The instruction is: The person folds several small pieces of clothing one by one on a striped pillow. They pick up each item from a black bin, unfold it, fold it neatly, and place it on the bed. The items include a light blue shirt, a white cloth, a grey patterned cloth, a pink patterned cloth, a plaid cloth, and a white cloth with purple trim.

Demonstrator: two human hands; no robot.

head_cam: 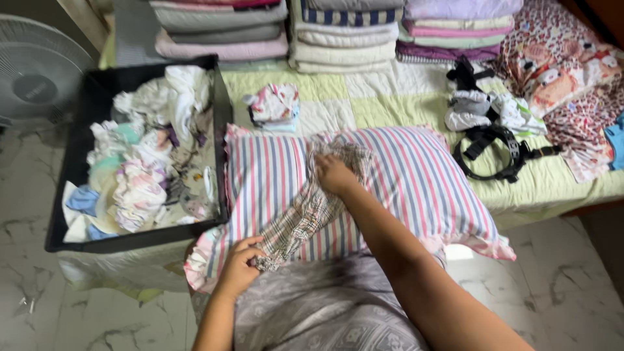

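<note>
A small plaid checked garment [305,211] lies stretched across a pink, blue and white striped pillow [416,175] on the bed's near edge. My left hand [239,266] pinches the garment's near end close to my lap. My right hand [333,174] presses on its far end, fingers curled into the cloth. Both arms reach out over my grey patterned clothing [325,305].
A black bin [84,117] heaped with small mixed clothes stands at the left. A small folded pile [276,105] sits behind the pillow, with stacks of folded linens [344,32] at the back. Black straps [494,153] and white cloths lie right. A fan [32,71] stands far left.
</note>
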